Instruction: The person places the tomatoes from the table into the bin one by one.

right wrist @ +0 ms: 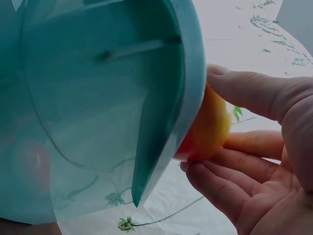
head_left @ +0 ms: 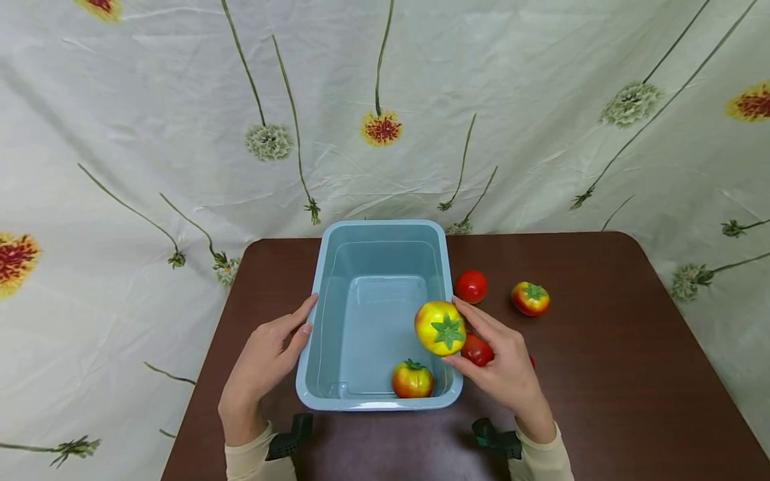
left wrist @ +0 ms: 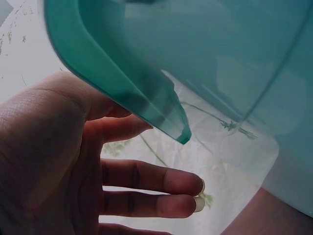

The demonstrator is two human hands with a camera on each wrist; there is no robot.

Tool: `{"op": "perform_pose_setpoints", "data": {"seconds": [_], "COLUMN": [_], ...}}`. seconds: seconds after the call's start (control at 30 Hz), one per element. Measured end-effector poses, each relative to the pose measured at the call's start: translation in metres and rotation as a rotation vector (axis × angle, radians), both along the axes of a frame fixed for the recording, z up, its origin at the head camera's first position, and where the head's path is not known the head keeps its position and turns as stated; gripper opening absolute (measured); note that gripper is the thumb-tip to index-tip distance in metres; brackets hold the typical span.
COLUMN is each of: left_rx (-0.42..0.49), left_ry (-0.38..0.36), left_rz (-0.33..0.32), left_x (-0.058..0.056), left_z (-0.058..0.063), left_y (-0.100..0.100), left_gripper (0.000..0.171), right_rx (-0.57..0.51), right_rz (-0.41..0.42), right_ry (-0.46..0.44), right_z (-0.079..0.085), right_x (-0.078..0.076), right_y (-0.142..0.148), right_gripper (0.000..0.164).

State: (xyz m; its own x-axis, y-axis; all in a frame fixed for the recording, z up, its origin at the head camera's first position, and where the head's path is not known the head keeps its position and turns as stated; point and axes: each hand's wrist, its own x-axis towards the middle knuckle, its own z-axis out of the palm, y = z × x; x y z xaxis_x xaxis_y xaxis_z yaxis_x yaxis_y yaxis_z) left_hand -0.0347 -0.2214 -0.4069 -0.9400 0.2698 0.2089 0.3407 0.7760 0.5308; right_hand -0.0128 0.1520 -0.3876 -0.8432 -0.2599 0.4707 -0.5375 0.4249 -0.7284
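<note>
A yellow-red tomato (head_left: 440,328) with a green star-shaped top is held between the thumb and fingers of my right hand (head_left: 508,364), over the right rim of a light blue plastic bin (head_left: 327,267). In the right wrist view the bin's rim partly covers this tomato (right wrist: 211,128). Another yellow-red tomato (head_left: 412,379) lies inside the bin at its near right corner. My left hand (head_left: 265,361) touches the bin's left rim with index finger and thumb. The left wrist view shows its other fingers (left wrist: 151,178) extended below the rim.
Right of the bin, a red tomato (head_left: 471,286) and a yellow-red one (head_left: 531,298) lie on the dark brown table (head_left: 619,374). Another red tomato (head_left: 477,349) is partly hidden by my right hand. A flowered white cloth (head_left: 529,133) hangs behind the table.
</note>
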Motion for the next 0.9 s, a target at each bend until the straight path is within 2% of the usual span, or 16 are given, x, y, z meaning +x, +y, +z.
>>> {"op": "perform_pose_setpoints", "data": {"seconds": [0.13,0.23,0.47,0.63,0.77,0.9], "left_rx": [0.004,0.002,0.001,0.007,0.006,-0.001], "left_ry": [0.001,0.001,-0.007,-0.008,-0.004,-0.006], "left_rz": [-0.001,0.002,0.001,-0.004,-0.005,0.001], "left_x": [0.0,0.0,-0.001,0.0,0.0,0.0], "left_z": [-0.001,-0.001,0.0,0.0,0.0,0.0], "left_y": [0.0,0.0,-0.001,-0.001,0.0,0.0], "left_gripper": [0.049,0.049,0.049,0.05,0.05,0.05], "right_rx": [-0.041,-0.051,0.061,0.103,0.129,0.188], "right_rz": [0.001,-0.029,-0.172,-0.225,-0.241,-0.222], "right_ry": [0.004,0.017,0.035,0.02,-0.012,-0.075], "right_z": [0.0,0.0,-0.003,-0.012,-0.019,-0.025], "right_x": [-0.001,-0.002,-0.006,-0.014,-0.021,-0.026], "right_y": [0.004,0.009,0.024,0.033,0.037,0.039], "right_gripper": [0.079,0.079,0.079,0.072,0.067,0.067]}}
